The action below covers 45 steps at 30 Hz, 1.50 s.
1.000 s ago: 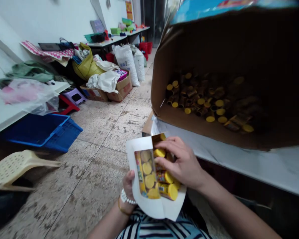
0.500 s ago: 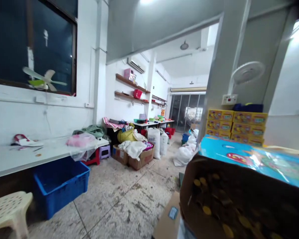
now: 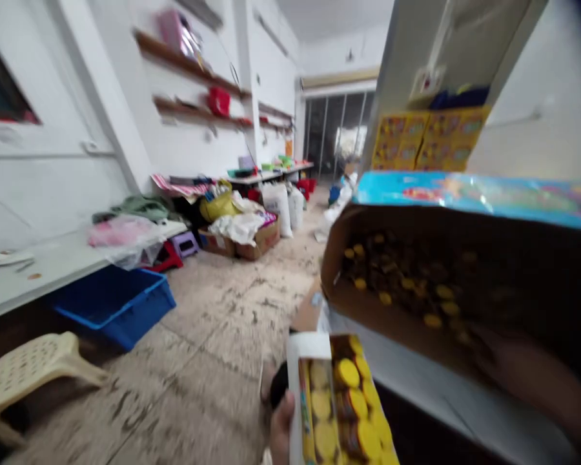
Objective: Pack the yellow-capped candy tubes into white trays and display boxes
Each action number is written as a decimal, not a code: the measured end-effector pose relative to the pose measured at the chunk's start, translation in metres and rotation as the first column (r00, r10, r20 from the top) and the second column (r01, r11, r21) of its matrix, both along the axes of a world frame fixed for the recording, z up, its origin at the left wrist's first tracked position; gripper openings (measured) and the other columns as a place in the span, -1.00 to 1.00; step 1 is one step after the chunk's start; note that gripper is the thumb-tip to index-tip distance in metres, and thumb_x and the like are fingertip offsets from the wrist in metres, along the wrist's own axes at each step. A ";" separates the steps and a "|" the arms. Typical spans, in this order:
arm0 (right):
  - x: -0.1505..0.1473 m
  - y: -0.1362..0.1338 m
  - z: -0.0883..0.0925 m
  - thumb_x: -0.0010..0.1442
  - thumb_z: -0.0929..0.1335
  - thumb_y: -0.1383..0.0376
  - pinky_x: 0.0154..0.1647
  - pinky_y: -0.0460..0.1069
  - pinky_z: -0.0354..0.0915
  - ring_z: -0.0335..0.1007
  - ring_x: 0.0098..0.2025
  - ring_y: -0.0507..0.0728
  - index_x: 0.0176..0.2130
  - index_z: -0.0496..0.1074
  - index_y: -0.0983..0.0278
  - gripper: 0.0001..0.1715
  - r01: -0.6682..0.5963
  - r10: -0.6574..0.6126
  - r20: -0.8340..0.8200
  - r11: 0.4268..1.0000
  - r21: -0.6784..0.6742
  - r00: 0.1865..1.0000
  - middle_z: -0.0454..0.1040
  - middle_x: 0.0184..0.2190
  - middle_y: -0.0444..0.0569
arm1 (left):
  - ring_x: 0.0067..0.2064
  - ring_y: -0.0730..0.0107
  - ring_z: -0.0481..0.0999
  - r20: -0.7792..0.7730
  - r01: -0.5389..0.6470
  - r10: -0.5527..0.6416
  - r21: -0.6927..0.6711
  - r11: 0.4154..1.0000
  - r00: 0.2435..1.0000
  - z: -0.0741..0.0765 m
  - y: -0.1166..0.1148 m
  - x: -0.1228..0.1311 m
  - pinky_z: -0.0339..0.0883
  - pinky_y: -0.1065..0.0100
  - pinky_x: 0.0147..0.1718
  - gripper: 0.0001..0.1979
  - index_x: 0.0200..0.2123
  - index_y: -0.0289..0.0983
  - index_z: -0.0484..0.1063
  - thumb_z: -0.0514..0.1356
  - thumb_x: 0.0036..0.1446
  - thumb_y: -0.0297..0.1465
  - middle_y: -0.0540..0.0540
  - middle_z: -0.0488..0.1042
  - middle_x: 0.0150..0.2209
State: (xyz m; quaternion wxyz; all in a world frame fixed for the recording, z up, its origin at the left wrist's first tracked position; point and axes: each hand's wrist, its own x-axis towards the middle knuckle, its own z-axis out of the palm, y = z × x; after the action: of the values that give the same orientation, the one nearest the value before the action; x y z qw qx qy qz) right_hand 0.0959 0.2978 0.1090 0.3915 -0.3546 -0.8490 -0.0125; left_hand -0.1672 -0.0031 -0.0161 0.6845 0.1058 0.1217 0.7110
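At the bottom of the view my left hand (image 3: 281, 426) is closed on the side of a small open carton (image 3: 295, 413). Several little yellow-lidded jars (image 3: 347, 373) stand packed in it, some showing through its window. My right hand (image 3: 506, 358) reaches into a large cardboard box (image 3: 332, 258) at the right. Its fingers are dim and smeared by motion among many loose yellow-topped jars (image 3: 433, 321), so what they hold does not show. The big box lies with its opening toward me under a glossy blue printed top (image 3: 392, 187).
Yellow printed boxes (image 3: 430, 139) are stacked behind the large box. At left stand a cream plastic stool (image 3: 33, 361), a blue crate (image 3: 121, 310) and a white table (image 3: 68, 265). Cartons (image 3: 259, 242) and white sacks (image 3: 277, 206) sit on the floor further back.
The view has swung downward and to the right. Both hands and the small carton of jars have come into sight, my right hand inside the large box.
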 end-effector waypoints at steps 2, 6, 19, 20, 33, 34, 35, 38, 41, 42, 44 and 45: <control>0.009 -0.002 -0.021 0.07 0.38 0.14 -0.28 0.28 0.42 0.51 -0.21 0.45 -0.20 0.53 0.10 -0.73 0.113 -0.090 0.204 0.988 -0.101 0.975 0.53 -0.20 0.16 | 0.23 -0.33 0.36 0.051 0.033 -0.033 0.002 0.999 0.998 -0.008 -0.005 0.015 0.21 -0.31 0.15 -0.28 0.21 -0.17 0.40 0.21 0.01 0.01 -0.28 0.50 0.13; -0.012 -0.035 -0.029 0.10 0.35 0.18 -0.12 0.16 0.45 0.55 -0.17 0.29 -0.08 0.40 0.16 -0.65 0.010 -0.043 -0.066 0.900 -0.437 0.997 0.55 -0.16 0.10 | 0.21 -0.21 0.42 0.103 0.070 -0.069 -0.010 0.997 0.992 -0.016 -0.004 0.015 0.08 -0.21 0.26 -0.43 0.09 -0.26 0.49 0.22 0.01 -0.17 -0.27 0.58 0.01; -0.091 -0.067 -0.068 0.21 0.29 0.21 0.02 0.23 0.38 0.47 -0.04 0.29 -0.08 0.48 0.21 -0.70 -0.239 0.273 0.102 0.935 -0.262 0.957 0.55 -0.12 0.07 | 0.20 -0.21 0.42 0.049 0.013 -0.013 -0.001 1.000 0.999 0.009 0.054 -0.010 0.13 -0.23 0.22 -0.37 0.16 -0.31 0.39 0.16 0.00 -0.21 -0.29 0.55 0.05; -0.092 -0.065 -0.073 0.22 0.29 0.20 0.04 0.26 0.37 0.46 -0.01 0.31 -0.05 0.48 0.21 -0.67 -0.240 0.271 0.095 0.936 -0.257 0.958 0.54 -0.09 0.08 | 0.21 -0.21 0.41 0.059 0.036 -0.036 -0.001 0.999 0.998 0.013 0.059 -0.016 0.14 -0.23 0.22 -0.37 0.16 -0.31 0.40 0.14 0.03 -0.18 -0.30 0.55 0.06; -0.164 -0.049 -0.059 0.29 0.31 0.34 0.21 0.36 0.25 0.18 0.32 0.35 0.17 0.43 -0.05 -0.49 -0.574 0.682 0.331 0.729 -0.373 0.652 0.28 0.32 -0.03 | 0.25 -0.19 0.37 0.080 -0.005 0.005 0.005 1.000 0.997 0.005 -0.002 -0.016 0.08 -0.20 0.27 -0.49 0.03 -0.24 0.53 0.15 0.04 -0.17 -0.22 0.58 0.02; -0.162 -0.051 -0.064 0.29 0.28 0.38 0.20 0.35 0.25 0.19 0.31 0.35 0.18 0.43 -0.01 -0.47 -0.569 0.669 0.336 0.742 -0.354 0.664 0.28 0.32 -0.01 | 0.27 -0.19 0.34 0.078 -0.017 0.017 -0.002 1.000 0.997 0.008 -0.006 -0.016 0.06 -0.21 0.28 -0.47 0.05 -0.22 0.52 0.14 0.06 -0.12 -0.21 0.56 0.06; -0.157 -0.054 -0.067 0.29 0.26 0.40 0.19 0.34 0.26 0.20 0.30 0.34 0.19 0.43 0.02 -0.45 -0.562 0.655 0.336 0.754 -0.339 0.676 0.28 0.31 0.02 | 0.29 -0.19 0.31 0.069 -0.015 0.015 -0.008 1.000 0.997 0.012 -0.009 -0.017 0.03 -0.22 0.29 -0.44 0.08 -0.20 0.50 0.13 0.08 -0.07 -0.21 0.53 0.11; -0.137 -0.063 -0.066 0.30 0.23 0.39 0.17 0.30 0.31 0.32 0.21 0.32 0.17 0.43 0.10 -0.48 -0.503 0.587 0.254 0.800 -0.328 0.769 0.39 0.22 0.08 | 0.34 -0.23 0.21 0.013 0.010 -0.010 -0.014 1.000 1.000 0.018 -0.013 -0.021 -0.04 -0.24 0.30 -0.26 0.20 -0.20 0.38 0.10 0.09 0.12 -0.26 0.41 0.23; -0.117 -0.075 -0.050 0.25 0.33 0.28 0.12 0.22 0.38 0.48 0.04 0.27 0.10 0.46 0.19 -0.58 -0.395 0.438 -0.004 0.806 -0.441 0.899 0.52 0.03 0.09 | 0.37 -0.19 0.15 -0.011 -0.025 0.025 -0.033 0.999 1.000 0.019 -0.010 -0.023 -0.09 -0.21 0.32 -0.21 0.24 -0.19 0.34 0.12 0.07 0.16 -0.25 0.38 0.25; -0.113 -0.081 -0.042 0.21 0.38 0.23 0.07 0.19 0.42 0.53 -0.03 0.25 0.05 0.46 0.20 -0.61 -0.396 0.378 -0.144 0.763 -0.510 0.914 0.55 -0.04 0.07 | 0.38 -0.18 0.14 -0.008 -0.044 0.044 -0.037 0.998 0.999 0.019 -0.008 -0.022 -0.10 -0.20 0.33 -0.24 0.23 -0.19 0.35 0.13 0.09 0.14 -0.24 0.38 0.25; -0.111 -0.097 -0.028 0.12 0.46 0.20 -0.02 0.13 0.48 0.58 -0.13 0.21 -0.08 0.43 0.19 -0.65 -0.491 0.260 -0.433 0.635 -0.596 0.863 0.57 -0.15 -0.01 | 0.38 -0.19 0.13 0.008 -0.053 0.053 -0.040 0.998 0.999 0.017 -0.005 -0.019 -0.11 -0.19 0.34 -0.27 0.22 -0.22 0.35 0.14 0.10 0.10 -0.26 0.37 0.26; -0.114 -0.107 -0.022 0.09 0.49 0.21 -0.05 0.11 0.49 0.59 -0.14 0.19 -0.13 0.40 0.18 -0.66 -0.558 0.209 -0.555 0.586 -0.588 0.805 0.56 -0.17 -0.04 | 0.38 -0.21 0.13 0.018 -0.041 0.042 -0.042 0.998 0.999 0.015 -0.003 -0.016 -0.12 -0.20 0.33 -0.27 0.21 -0.24 0.35 0.14 0.10 0.08 -0.28 0.37 0.25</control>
State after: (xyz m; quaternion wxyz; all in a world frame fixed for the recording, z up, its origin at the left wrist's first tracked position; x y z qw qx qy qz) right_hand -0.0177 0.1907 0.0866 0.3861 -0.2755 -0.7305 0.4913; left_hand -0.1831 -0.0060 -0.0006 0.6729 0.0820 0.1322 0.7232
